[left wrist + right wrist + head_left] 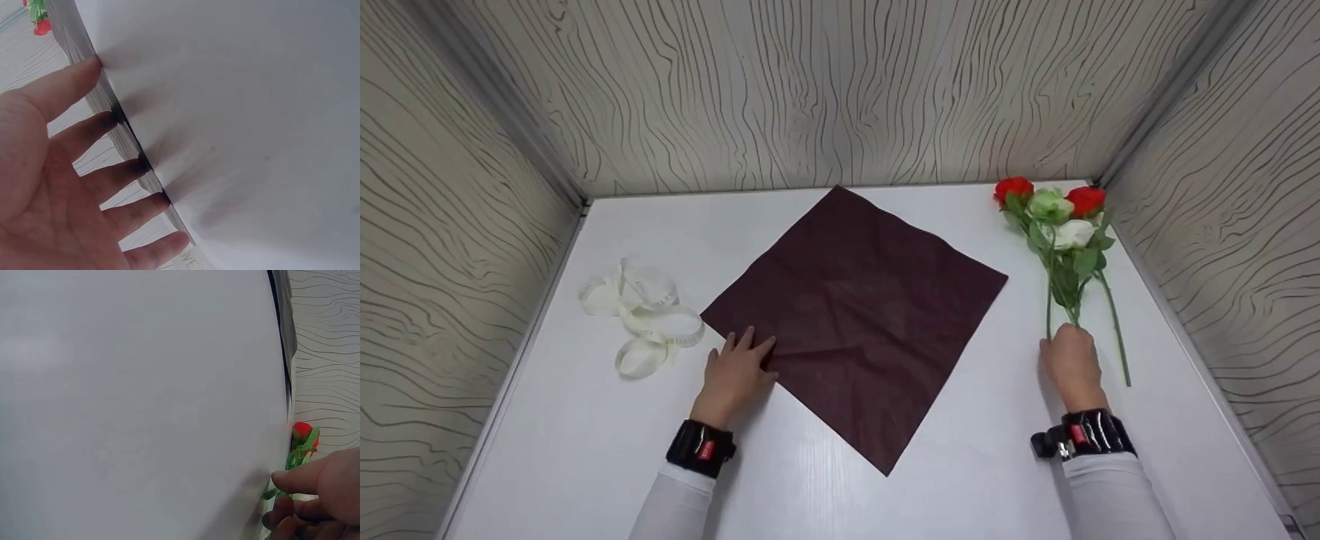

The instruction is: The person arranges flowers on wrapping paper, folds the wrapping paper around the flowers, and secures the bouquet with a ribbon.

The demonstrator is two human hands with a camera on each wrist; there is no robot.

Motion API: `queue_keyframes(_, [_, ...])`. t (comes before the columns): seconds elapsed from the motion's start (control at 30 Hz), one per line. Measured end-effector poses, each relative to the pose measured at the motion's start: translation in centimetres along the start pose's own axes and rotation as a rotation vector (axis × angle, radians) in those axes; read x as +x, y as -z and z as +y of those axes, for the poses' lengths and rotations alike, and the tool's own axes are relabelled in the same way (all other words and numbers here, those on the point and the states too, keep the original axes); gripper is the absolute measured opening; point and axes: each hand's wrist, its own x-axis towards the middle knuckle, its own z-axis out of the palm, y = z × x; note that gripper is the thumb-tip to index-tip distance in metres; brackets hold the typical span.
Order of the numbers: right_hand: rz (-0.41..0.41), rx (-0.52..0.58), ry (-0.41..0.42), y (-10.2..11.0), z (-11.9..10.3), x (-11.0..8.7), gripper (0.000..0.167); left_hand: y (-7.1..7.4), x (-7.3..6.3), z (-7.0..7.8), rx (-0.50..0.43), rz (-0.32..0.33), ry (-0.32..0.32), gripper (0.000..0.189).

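A dark maroon square sheet (877, 300), slightly creased, lies turned cornerwise on the white table. My left hand (737, 373) rests with spread fingers on its lower left edge; in the left wrist view the fingertips (154, 160) line up along that edge. At the right, my right hand (1072, 364) grips the stems of several flowers (1065, 262), with red, white and pale green blooms pointing to the back. In the right wrist view, the thumb and curled fingers close about a green stem (271, 493). A cream printed ribbon (649, 319) lies in loose loops left of my left hand.
The white table (547, 450) meets wood-grain patterned panels (840, 90) at the back and both sides. One longer stem (1116, 337) sticks out to the right of my right hand. Black bands with camera mounts (1099, 433) sit on both wrists.
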Motion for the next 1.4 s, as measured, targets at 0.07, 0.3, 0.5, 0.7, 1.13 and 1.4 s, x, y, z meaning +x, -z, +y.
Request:
queue_keyframes(0.07, [-0.014,0.000,-0.029,-0.1,0.1,0.3,0.021,0.0,0.0,0.0,0.000,0.002,-0.007,0.056])
queue_keyframes(0.3, [0.032,-0.012,0.005,-0.5,-0.1,1.3,0.020,0.2,0.0,-0.1,-0.002,-0.001,-0.011,0.057])
queue_keyframes(0.5, [0.008,-0.003,-0.020,-0.4,-0.4,2.1,0.019,0.1,0.1,-0.3,-0.004,0.002,-0.012,0.058])
queue_keyframes(0.7, [-0.002,0.026,-0.021,0.1,-0.4,2.6,0.023,0.0,0.1,-0.2,-0.007,0.014,-0.018,0.057])
queue_keyframes(1.13, [0.167,0.152,0.098,-0.3,-3.1,2.4,0.021,-0.1,0.1,-0.3,-0.021,0.001,0.011,0.057])
queue_keyframes(1.4, [0.059,0.263,0.151,-1.2,-7.2,2.6,0.019,-0.1,0.3,-0.2,-0.028,-0.010,0.020,0.058])
